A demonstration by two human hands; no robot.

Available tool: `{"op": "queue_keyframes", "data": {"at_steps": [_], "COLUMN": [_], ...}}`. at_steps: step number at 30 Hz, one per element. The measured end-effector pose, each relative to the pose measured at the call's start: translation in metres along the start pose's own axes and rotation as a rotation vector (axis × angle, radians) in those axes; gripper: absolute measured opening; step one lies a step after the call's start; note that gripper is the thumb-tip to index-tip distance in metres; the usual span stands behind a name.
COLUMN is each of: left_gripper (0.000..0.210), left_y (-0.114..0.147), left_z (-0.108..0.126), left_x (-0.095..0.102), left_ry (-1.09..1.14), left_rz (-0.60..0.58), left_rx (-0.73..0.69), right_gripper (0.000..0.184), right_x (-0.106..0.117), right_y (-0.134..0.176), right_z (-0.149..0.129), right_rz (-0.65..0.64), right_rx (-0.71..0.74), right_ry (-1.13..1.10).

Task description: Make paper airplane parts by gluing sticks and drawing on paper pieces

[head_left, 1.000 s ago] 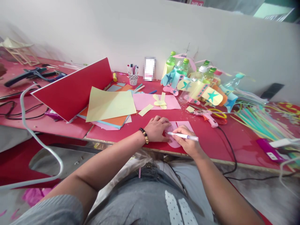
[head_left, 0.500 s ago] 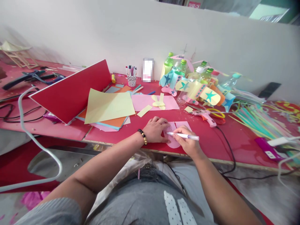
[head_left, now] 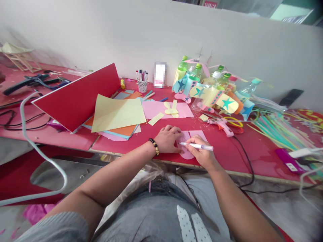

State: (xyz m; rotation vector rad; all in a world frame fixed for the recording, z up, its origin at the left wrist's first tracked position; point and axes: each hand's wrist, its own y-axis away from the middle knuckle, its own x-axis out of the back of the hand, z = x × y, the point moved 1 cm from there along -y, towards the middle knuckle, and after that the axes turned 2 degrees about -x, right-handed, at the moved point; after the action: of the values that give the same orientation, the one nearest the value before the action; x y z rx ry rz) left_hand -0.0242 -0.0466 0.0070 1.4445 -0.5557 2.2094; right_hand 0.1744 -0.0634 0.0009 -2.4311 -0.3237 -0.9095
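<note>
A small pink paper piece (head_left: 187, 153) with a rounded near end lies close to the front edge of the red table. My left hand (head_left: 168, 139) rests flat with fingers spread, its fingertips pressing the left side of that paper. Between the fingers of my right hand (head_left: 204, 154) is a white pen (head_left: 200, 146), held low with its tip at the paper near my left fingers. Part of the pink piece is hidden under both hands. Just beyond lie a yellow paper strip (head_left: 156, 118) and a yellow paper propeller shape (head_left: 171, 109) on a pink sheet (head_left: 150, 108).
A pink glue gun (head_left: 223, 127) with a black cord lies to the right. Bottle planes (head_left: 214, 89) stand behind it. Coloured strips (head_left: 275, 127) and a purple power strip (head_left: 290, 161) are far right. Left are stacked sheets (head_left: 118, 114) and a leaning red board (head_left: 83, 97).
The pen and my right hand have shifted very slightly at the pink paper. My left hand stays in place on it, and the rest looks the same.
</note>
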Motion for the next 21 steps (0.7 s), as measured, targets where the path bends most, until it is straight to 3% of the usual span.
{"op": "queue_keyframes", "data": {"at_steps": [7,21], "left_gripper": [0.076,0.075], "left_y": [-0.001,0.000], "left_z": [-0.001,-0.001], "left_x": [-0.002,-0.001], "left_ry": [-0.026,-0.034], "left_rz": [0.009,0.000], "left_rx": [-0.013,-0.013], "right_gripper": [0.014,0.011], "right_x": [0.001,0.006], "right_y": [0.004,0.007], "right_z": [0.008,0.022], "right_rz": [0.094,0.412], "right_rx": [-0.078,-0.276], "right_ry": [0.014,0.108]}}
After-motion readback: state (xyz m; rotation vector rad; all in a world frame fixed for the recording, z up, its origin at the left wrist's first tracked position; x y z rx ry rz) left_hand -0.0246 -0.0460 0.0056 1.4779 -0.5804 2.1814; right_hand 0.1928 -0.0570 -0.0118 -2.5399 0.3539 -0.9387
